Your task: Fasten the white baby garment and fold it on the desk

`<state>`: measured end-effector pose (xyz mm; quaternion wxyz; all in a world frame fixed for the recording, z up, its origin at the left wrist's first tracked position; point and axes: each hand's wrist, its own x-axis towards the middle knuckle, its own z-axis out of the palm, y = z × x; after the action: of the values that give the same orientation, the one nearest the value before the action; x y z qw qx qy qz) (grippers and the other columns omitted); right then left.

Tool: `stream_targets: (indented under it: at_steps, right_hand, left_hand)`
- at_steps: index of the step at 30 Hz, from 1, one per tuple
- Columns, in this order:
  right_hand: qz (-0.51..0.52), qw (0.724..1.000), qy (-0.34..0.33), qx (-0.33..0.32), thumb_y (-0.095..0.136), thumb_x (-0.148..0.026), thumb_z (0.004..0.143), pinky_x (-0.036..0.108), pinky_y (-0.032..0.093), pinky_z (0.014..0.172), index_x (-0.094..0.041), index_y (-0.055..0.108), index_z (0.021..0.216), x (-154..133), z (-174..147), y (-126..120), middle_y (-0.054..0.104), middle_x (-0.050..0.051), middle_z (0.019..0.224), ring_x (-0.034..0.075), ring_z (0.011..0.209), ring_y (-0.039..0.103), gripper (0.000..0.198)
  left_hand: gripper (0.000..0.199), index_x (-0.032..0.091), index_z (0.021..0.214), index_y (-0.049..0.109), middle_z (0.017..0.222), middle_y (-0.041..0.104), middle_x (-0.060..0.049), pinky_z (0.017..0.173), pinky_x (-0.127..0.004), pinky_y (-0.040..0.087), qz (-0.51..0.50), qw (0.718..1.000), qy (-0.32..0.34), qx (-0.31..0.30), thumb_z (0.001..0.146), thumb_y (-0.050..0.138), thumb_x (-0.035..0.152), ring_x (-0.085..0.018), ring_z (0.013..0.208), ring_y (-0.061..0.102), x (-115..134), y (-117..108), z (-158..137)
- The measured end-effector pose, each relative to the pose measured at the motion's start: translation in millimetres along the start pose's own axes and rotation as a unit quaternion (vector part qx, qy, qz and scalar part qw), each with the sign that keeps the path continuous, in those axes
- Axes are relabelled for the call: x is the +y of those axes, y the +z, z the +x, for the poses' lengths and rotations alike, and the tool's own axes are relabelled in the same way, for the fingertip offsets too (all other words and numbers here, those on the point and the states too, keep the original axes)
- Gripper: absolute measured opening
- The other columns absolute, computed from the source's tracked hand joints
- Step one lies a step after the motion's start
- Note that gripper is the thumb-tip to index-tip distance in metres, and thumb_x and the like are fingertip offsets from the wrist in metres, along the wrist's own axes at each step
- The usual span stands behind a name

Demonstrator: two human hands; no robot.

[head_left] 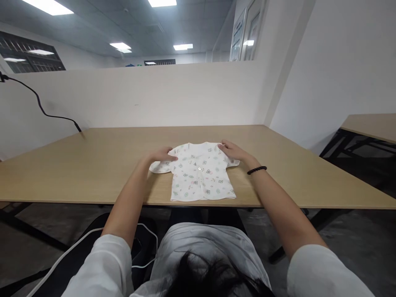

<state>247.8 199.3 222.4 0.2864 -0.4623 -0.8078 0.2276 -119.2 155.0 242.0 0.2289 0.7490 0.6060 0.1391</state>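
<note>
A small white baby shirt (201,177) with a print of little figures and coloured spots lies spread on the table, its hem close to the front edge. A button shows at the middle of its front. My left hand (163,154) grips the shirt at the left shoulder, thumb on top of the cloth; the sleeve spreads out below that wrist. At the opposite shoulder my right hand (231,150) pinches the cloth between thumb and fingers. Part of the right sleeve shows beneath it. The fingertips under the fabric are hidden.
The wooden table (93,165) runs up to a low white partition (173,97). A black cable (43,109) bends down to the tabletop at the far left. Another table (371,126) stands at the right, past the wall. A white cord (74,245) hangs below on the left.
</note>
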Motion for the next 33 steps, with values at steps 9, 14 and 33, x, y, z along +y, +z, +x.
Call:
stream_targets:
  at_steps: [9, 14, 33]
  right_hand:
    - [-0.036, 0.991, 0.001, -0.126, 0.075, -0.058, 0.073, 0.027, 0.033, 0.052, -0.021, 0.057, 0.068, -42, -24, -69, 0.05, -0.001, 0.061, 0.015, 0.056, 0.045, 0.042]
    - [-0.035, 0.966, -0.137, 0.217, 0.062, -0.042, 0.086, 0.031, 0.042, 0.066, -0.02, 0.065, 0.082, -65, -25, -82, 0.064, 0.004, 0.081, 0.02, 0.076, 0.056, 0.023]
    - [-0.065, 0.996, -0.036, -0.046, 0.051, -0.064, 0.092, 0.046, 0.042, 0.107, -0.027, 0.066, 0.127, -15, -201, -6, 0.063, 0.011, 0.132, 0.031, 0.125, 0.054, 0.054]
  left_hand:
    - [0.033, 0.018, 0.088, 0.075, 0.083, 0.074, -0.004, 0.063, -0.023, 0.049, -0.081, 0.993, 0.056, -0.065, 0.064, 0.08, 0.041, -0.02, 0.075, 0.067, 31, -49, -26]
    - [0.024, 0.014, 0.08, 0.075, 0.072, 0.067, -0.002, 0.058, -0.021, 0.041, -0.076, 0.946, 0.121, 0.292, 0.072, 0.071, 0.036, -0.015, 0.067, 0.058, 42, -62, -26]
    - [0.075, 0.031, 0.155, 0.032, 0.156, 0.038, -0.008, 0.116, -0.044, 0.034, 0.068, 0.995, 0.064, 0.04, 0.09, 0.054, 0.06, -0.03, 0.143, 0.036, -20, 74, -192]
